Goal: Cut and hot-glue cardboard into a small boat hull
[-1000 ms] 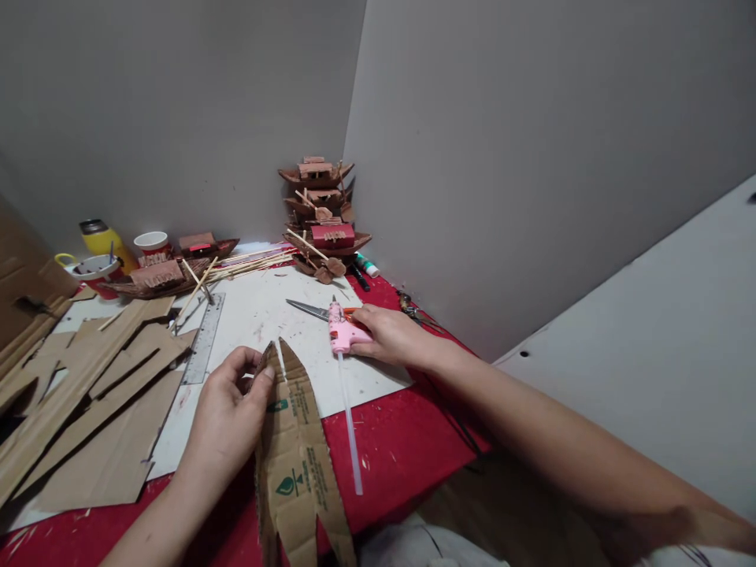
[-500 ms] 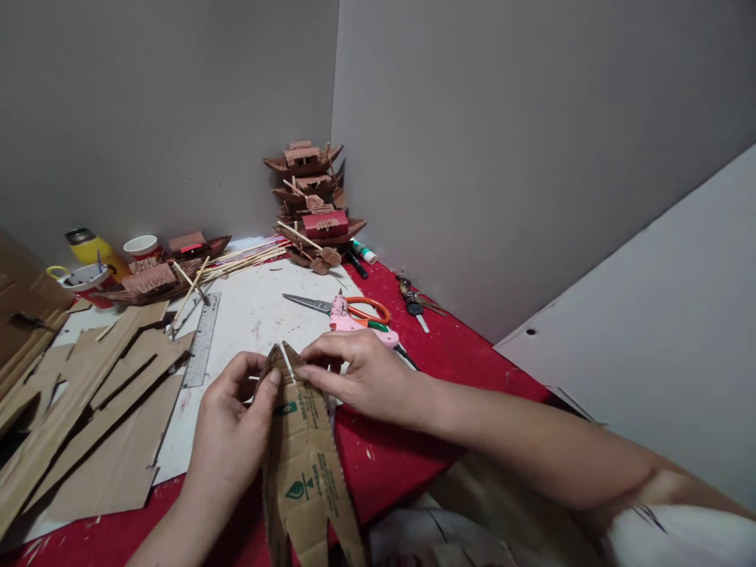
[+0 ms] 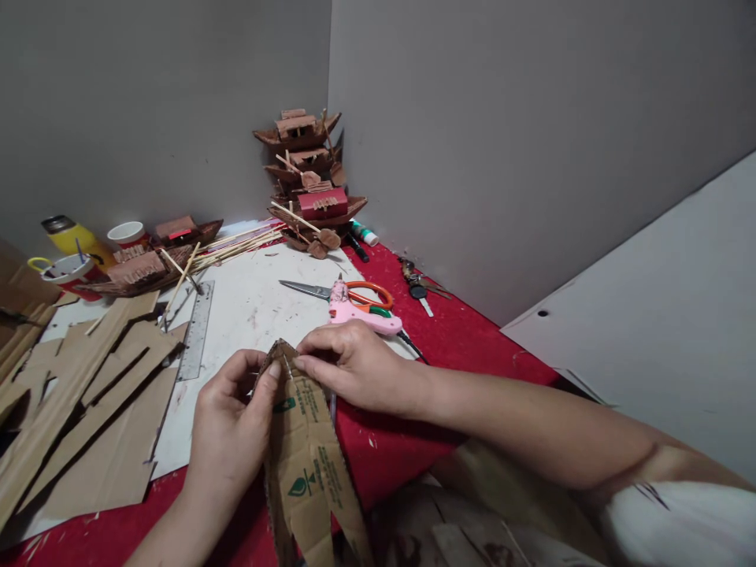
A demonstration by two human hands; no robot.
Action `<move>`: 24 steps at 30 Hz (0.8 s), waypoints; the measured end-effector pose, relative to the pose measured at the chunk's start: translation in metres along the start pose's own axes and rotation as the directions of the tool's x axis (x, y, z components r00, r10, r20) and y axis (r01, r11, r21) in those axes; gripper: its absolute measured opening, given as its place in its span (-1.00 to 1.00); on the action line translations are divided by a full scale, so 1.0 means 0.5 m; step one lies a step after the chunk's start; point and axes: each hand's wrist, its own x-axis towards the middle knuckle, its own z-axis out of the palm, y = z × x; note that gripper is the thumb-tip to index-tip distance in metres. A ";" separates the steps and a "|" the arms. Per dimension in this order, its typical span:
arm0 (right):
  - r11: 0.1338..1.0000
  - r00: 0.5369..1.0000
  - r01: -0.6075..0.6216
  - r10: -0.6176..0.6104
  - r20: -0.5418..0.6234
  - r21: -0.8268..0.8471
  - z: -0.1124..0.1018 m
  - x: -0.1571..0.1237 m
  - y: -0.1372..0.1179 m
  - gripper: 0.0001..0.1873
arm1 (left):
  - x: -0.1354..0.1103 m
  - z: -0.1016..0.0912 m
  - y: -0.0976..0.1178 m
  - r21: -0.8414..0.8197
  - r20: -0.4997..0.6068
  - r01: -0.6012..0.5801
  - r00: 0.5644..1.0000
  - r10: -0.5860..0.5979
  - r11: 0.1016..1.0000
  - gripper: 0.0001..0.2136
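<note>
1. Cardboard piece (image 3: 313,480), brown with green print, at lower centre of the frame; pointed end directed up the frame, its two edges meeting or nearly so at the tip, lower end split into tapering strips
2. Left hand (image 3: 231,425): grip pinched on the left edge near the tip, thumb on the printed face
3. Right hand (image 3: 360,372): grip pinched on the right edge near the tip, thumb and forefinger close together; exact contact partly hidden by the fingers
4. Pink glue gun (image 3: 347,311) at centre, just beyond the right hand, lying across the scissors (image 3: 305,289), whose orange and green handles show behind it
5. White sheet (image 3: 248,323) on the red worktop (image 3: 466,350); clear ruler (image 3: 196,339) on the sheet, left of centre
6. Loose cardboard offcuts (image 3: 112,457) overlapping at lower left of the frame
7. Stacked model boats (image 3: 324,206) at upper centre, against the wall; two further boats (image 3: 138,269) at left, near a yellow bottle (image 3: 88,242) and two cups
8. Thin wooden sticks (image 3: 239,249) between the two boat groups
</note>
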 end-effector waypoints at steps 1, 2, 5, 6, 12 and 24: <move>1.000 1.000 -0.006 0.006 0.008 0.001 0.001 0.000 0.000 -0.88 | 0.000 0.001 -0.001 0.013 -0.007 -0.002 1.000 0.002 1.000 -0.86; 1.000 1.000 -0.012 0.012 0.015 -0.003 0.001 0.000 0.001 -0.87 | 0.000 0.001 -0.002 0.030 -0.016 -0.005 1.000 0.005 1.000 -0.85; 0.999 0.999 -0.031 0.031 0.031 -0.021 0.003 0.000 0.003 -0.83 | -0.001 0.001 -0.007 0.080 -0.049 -0.007 0.999 0.011 0.997 -0.78; 0.999 0.999 -0.035 0.036 0.038 -0.023 0.003 0.000 0.004 -0.81 | -0.001 0.001 -0.009 0.090 -0.064 -0.012 0.998 0.017 0.996 -0.77; 0.997 0.993 -0.072 0.071 0.091 0.006 0.001 0.004 0.009 -0.83 | 0.005 0.002 -0.022 0.123 -0.078 -0.050 0.995 0.060 0.991 -0.76; 0.993 0.981 -0.116 0.117 0.154 -0.017 0.004 0.010 0.020 -0.79 | 0.011 0.008 -0.021 0.166 -0.055 0.008 0.998 0.001 0.986 -0.71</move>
